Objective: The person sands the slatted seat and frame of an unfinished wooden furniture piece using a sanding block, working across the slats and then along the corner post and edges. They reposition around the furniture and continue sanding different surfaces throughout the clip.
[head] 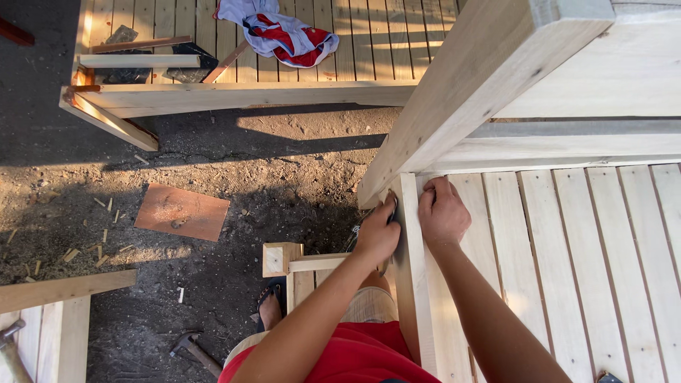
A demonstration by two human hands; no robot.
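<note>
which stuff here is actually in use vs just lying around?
In use:
- left hand on the outer face of the frame rail
- right hand on the rail's top, beside the corner post

Lying about:
- hammer on the ground
- flat board
- cloth on the far slats
- wood chips

Tight quarters up at the corner: the thick pale wooden post slants overhead and closes off the space above the narrow upright side rail. The left hand is squeezed on the rail's outer face, the right hand on the inner side. Rightward, the pale slatted wooden deck lies open. Left, a small square-ended wooden block juts out over the dirt ground.
</note>
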